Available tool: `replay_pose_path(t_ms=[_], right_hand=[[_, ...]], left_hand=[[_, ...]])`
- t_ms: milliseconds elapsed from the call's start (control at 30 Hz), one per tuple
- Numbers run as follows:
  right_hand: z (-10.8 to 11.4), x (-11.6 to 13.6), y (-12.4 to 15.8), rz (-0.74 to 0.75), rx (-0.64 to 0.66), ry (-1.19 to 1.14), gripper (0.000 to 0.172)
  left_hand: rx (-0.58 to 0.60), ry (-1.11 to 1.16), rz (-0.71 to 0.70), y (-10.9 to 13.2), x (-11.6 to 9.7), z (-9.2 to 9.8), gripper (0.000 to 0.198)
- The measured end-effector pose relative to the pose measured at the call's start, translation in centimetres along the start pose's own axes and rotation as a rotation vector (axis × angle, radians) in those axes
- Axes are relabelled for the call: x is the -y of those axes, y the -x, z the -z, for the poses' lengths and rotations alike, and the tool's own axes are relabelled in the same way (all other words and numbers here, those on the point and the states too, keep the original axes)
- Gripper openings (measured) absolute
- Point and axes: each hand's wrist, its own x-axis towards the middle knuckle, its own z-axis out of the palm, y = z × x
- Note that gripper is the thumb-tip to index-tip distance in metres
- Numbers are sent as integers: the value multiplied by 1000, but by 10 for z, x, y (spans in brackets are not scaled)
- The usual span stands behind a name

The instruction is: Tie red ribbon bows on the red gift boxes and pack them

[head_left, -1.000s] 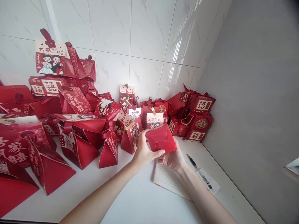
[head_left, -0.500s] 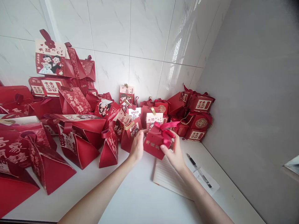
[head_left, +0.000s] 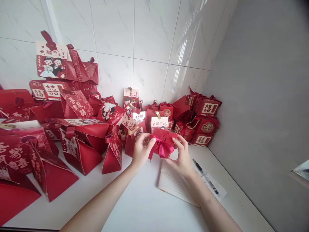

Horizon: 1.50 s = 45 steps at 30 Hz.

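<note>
Left hand (head_left: 142, 149) pinching left edge of red gift box (head_left: 167, 138), right hand (head_left: 181, 156) half-curled around right edge. Box just beyond notebook (head_left: 177, 183). Thumb snagging ribbon bow (head_left: 163, 149) could loosen knot.

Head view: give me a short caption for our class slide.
Left hand and right hand hold a ribboned red box, more red boxes behind.

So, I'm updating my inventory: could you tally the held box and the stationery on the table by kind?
Red box, between left hand and right hand: 1
Notebook: 1
Pen: 1
White slip, partly under the pen: 1
Total: 4
</note>
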Motion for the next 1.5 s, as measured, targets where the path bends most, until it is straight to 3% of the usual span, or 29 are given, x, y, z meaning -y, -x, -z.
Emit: replay_pose_path(t_ms=[200,367,500,833,1500], right_hand=[[-1,1,0,-15,-17,-25,71],[0,0,0,-34,-48,-29,72],[-1,-1,0,27,-118,24,69],[-1,3,-3,181,-261,-21,71],[3,11,-8,206,-232,-80,66]], left_hand=[[-36,-88,-208,2,1,-1,17],[20,-268,-411,13,-2,-3,17],[92,-330,-586,20,-3,-5,13],[79,-321,-830,26,-11,-6,5],[7,-383,-838,30,-10,-8,10]])
